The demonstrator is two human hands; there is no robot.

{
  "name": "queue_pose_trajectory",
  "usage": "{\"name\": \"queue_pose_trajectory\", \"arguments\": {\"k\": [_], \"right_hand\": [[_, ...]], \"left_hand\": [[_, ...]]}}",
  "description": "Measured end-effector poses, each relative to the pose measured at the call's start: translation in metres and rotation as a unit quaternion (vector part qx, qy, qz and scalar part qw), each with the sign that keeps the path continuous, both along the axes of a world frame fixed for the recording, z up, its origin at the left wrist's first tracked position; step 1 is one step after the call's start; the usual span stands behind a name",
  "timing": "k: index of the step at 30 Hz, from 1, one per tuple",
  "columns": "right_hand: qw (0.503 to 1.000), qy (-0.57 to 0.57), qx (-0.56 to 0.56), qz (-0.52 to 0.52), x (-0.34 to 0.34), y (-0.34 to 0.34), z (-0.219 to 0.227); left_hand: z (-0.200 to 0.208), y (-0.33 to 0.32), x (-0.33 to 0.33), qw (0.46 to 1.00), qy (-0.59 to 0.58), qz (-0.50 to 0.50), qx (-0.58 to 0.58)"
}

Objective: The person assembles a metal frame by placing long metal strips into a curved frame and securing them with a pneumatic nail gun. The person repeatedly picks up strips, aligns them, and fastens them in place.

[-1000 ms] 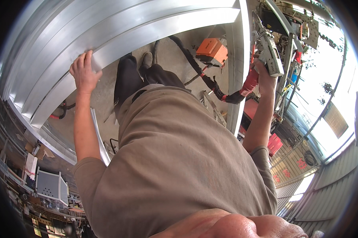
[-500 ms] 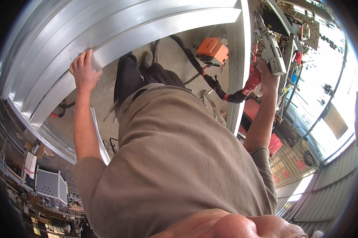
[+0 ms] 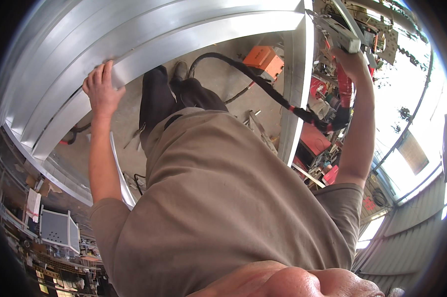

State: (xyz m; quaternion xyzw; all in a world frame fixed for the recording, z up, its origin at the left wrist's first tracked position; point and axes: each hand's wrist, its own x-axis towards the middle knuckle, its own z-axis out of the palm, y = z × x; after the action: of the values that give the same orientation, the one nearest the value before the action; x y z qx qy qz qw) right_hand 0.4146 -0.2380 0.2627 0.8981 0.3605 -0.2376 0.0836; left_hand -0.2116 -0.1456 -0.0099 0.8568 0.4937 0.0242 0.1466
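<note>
Pressing left hand (image 3: 101, 90) flat on metal frame (image 3: 184, 29), right hand (image 3: 349, 62) raised

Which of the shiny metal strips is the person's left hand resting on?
The left hand lies flat on the wide curved metal sheet arching across the top. The narrow upright metal post stands apart, near the right hand, which grips a tool.

A bare concrete floor (image 3: 223, 69) runs underneath, with an orange machine box (image 3: 264, 58) standing on it. Corrugated metal walls (image 3: 406, 247) close the right side, where bright daylight pours through openings (image 3: 406, 163). Cluttered shelves (image 3: 50, 247) sit dim at lower left
</note>
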Motion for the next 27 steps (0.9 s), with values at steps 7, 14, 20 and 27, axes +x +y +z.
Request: {"name": "queue_pose_trajectory", "arguments": {"k": [7,14,20,27], "right_hand": [[0.988,-0.008,-0.151,0.030,0.040,0.075,-0.034],[0.981,0.018,-0.188,0.033,0.065,0.107,-0.054],[0.976,0.013,-0.215,0.033,0.067,0.119,-0.054],[0.970,-0.008,-0.237,0.046,0.067,0.122,-0.061]], "left_hand": [[0.000,0.001,0.000,1.000,-0.021,0.008,0.009],[0.001,0.000,0.002,1.000,-0.011,0.015,0.001],[-0.001,0.000,0.001,1.000,0.010,0.006,0.005],[-0.002,-0.001,0.000,1.000,0.007,0.000,0.011]]}}
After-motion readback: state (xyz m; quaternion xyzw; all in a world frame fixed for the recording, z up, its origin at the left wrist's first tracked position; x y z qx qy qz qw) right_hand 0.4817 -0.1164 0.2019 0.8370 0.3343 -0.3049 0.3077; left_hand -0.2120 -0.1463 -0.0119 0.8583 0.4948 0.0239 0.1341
